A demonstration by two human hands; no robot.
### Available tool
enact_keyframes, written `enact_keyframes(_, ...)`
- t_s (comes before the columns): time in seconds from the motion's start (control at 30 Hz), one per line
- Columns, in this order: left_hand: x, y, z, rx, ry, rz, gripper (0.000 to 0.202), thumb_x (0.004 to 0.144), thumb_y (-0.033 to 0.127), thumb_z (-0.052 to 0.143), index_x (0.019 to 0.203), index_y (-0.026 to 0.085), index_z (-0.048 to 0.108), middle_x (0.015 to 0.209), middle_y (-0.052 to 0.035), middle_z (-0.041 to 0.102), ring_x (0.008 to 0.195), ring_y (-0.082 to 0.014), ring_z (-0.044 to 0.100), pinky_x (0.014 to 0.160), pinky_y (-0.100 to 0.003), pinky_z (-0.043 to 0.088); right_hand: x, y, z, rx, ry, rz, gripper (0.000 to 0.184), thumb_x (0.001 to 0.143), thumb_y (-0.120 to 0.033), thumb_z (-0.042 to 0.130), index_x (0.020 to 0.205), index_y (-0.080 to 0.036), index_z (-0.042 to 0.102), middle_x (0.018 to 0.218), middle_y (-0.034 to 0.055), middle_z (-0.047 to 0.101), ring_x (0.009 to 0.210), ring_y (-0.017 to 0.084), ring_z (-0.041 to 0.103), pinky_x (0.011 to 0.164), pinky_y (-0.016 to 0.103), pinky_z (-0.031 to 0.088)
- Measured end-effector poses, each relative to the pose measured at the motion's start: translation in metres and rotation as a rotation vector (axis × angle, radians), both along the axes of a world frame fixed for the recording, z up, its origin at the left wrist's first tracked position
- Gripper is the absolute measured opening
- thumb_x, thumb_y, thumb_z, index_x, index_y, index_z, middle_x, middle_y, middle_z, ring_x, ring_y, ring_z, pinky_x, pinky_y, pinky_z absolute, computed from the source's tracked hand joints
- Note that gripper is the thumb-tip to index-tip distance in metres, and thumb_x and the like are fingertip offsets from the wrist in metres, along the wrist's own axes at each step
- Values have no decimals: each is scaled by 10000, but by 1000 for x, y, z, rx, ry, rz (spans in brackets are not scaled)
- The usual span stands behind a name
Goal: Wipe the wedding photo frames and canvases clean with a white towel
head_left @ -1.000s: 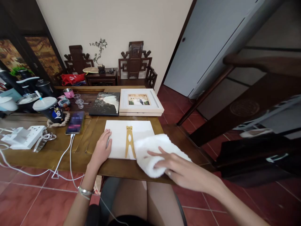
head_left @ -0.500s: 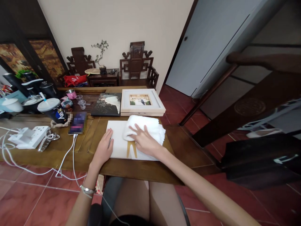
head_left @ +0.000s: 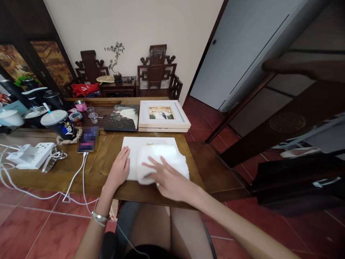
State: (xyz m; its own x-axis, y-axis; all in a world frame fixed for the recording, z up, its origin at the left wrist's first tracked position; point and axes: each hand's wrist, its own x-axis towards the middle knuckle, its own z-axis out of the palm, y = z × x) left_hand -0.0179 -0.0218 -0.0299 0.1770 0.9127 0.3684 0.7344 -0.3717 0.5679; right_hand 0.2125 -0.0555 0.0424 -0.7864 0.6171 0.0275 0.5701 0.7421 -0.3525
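Note:
A white panel (head_left: 132,141) lies flat on the wooden table near its front edge. My left hand (head_left: 120,166) rests on the panel's left edge, fingers stretched out and holding nothing. A folded white towel (head_left: 169,154) covers much of the panel and reaches its front edge. My right hand (head_left: 167,176) presses and grips the towel from above, with some fingers spread and others bent into the cloth. Just behind the towel shows a small piece of a gold mark (head_left: 150,144); the rest of that mark is hidden.
Behind the panel lie a dark photo panel (head_left: 115,120) and a pale framed picture (head_left: 164,126). To the left are a phone (head_left: 88,138) with a cable, a lidded cup (head_left: 60,124), a power strip (head_left: 40,154) and loose white cables. A wooden railing (head_left: 239,104) stands at right.
My right hand has drawn the towel toward me, from the panel's back part to its front edge. The gold mark's lower part is now covered. The left hand stays put.

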Motion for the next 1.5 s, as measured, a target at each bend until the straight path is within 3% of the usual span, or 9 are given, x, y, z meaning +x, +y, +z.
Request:
enact_keyframes(0.2, -1, 1, -1, 2, -24, 1, 425, 928, 248, 375, 1312, 132, 516, 1433, -147, 463, 1372, -230, 375, 1153, -448, 282, -33, 70, -8, 134, -112, -155, 518, 755, -9, 446, 1244, -120, 577, 1475, 181, 381, 1399, 388, 212, 1045, 691, 226)
enact_keyframes(0.4, 0, 0, 0, -16, -16, 2, 431, 932, 240, 356, 1317, 115, 506, 1439, -163, 450, 1376, -233, 368, 1154, -465, 277, -41, 22, -17, 169, -185, -35, 463, 772, -92, 523, 1228, -114, 600, 1487, 217, 338, 1390, 448, 168, 1068, 711, 115)
enact_keyframes(0.6, 0, 0, -1, -14, -15, -1, 428, 934, 226, 343, 1315, 113, 503, 1440, -152, 453, 1380, -220, 360, 1155, -450, 283, -11, -38, -9, 38, -5, 166, 421, 738, -68, 490, 1121, -133, 652, 1478, 166, 382, 1414, 361, 166, 1116, 644, 94)
enact_keyframes(0.73, -1, 1, -2, -20, -13, 3, 434, 924, 229, 352, 1304, 94, 512, 1437, -168, 451, 1374, -230, 370, 1157, -455, 272, -9, -11, -4, -5, 19, 73, 503, 695, -22, 462, 1146, -158, 639, 1456, 127, 431, 1414, 285, 220, 1143, 578, 109)
enact_keyframes(0.83, 0, 1, 0, -29, -57, 6, 429, 914, 254, 380, 1283, 102, 537, 1427, -166, 466, 1366, -240, 383, 1156, -452, 267, -24, 28, -3, 63, -72, -77, 514, 730, -29, 449, 1212, -118, 602, 1462, 161, 412, 1410, 324, 221, 1124, 597, 154)
enact_keyframes(1.0, -2, 0, 12, -87, -385, 37, 447, 926, 372, 411, 1285, 143, 543, 1391, -128, 519, 1322, -237, 445, 1140, -418, 292, -64, 58, -5, 190, -186, -181, 495, 791, -85, 434, 1268, -87, 565, 1472, 198, 378, 1382, 428, 226, 1043, 701, 202)
enact_keyframes(1.17, -6, 0, 18, -114, -817, 87, 521, 964, 465, 286, 1312, 144, 504, 1402, -122, 508, 1301, -225, 472, 1084, -389, 379, -72, 18, -6, 222, -107, 105, 411, 807, -120, 449, 1168, -143, 643, 1468, 143, 407, 1394, 389, 223, 1082, 670, 155)
enact_keyframes(1.33, 1, -4, 14, -34, -395, 109, 465, 973, 384, 301, 1287, 130, 531, 1368, -132, 540, 1293, -218, 479, 1129, -421, 321, -36, -16, 6, 33, -91, 186, 386, 759, -140, 499, 1105, -175, 667, 1395, 125, 507, 1366, 340, 319, 1093, 624, 197)
enact_keyframes(1.5, 4, -3, 5, 5, -63, 16, 413, 933, 288, 394, 1263, 99, 554, 1382, -174, 515, 1328, -251, 440, 1126, -450, 331, -13, 13, 10, -8, -53, -56, 461, 743, -55, 449, 1145, -167, 645, 1290, 157, 592, 1366, 249, 349, 1128, 515, 190)
